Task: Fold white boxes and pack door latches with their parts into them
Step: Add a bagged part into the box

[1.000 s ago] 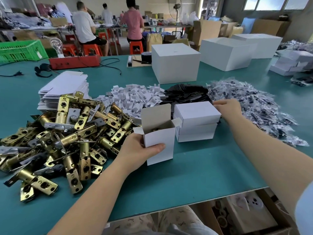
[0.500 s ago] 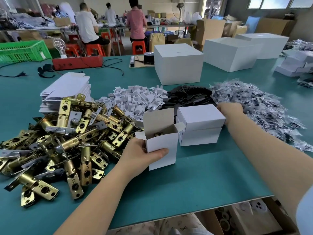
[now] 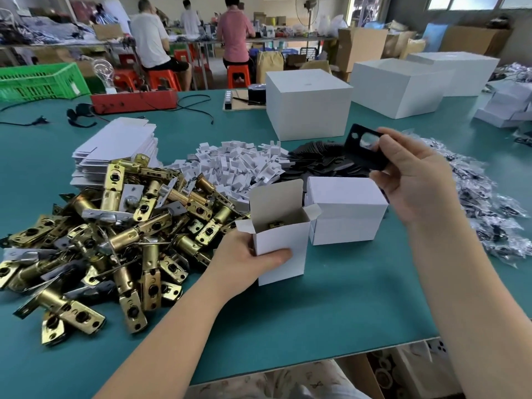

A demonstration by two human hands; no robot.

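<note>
The teal worktop (image 3: 331, 306) fills most of the frame. At left and lower left sprawls a heap of brass door latches (image 3: 115, 234), probably heavy, stiff and slick, best taken by the barrel or the flat faceplate. Behind it, at centre, lies a mound of small white card inserts (image 3: 239, 165), with a pile of black plates (image 3: 319, 159) to its right and bagged parts (image 3: 489, 197) at the right edge. Two closed white boxes (image 3: 345, 211) are stacked at centre. Just left of them stands the open white box (image 3: 280, 234), light, thin card that would crush under a hard squeeze; the left hand (image 3: 244, 254) grips its lower side, thumb across the front. A latch (image 3: 276, 224) shows inside. The right hand (image 3: 414, 177), upper right of centre, pinches a black plate (image 3: 362, 145) by its edge: thin, rigid, light.
</note>
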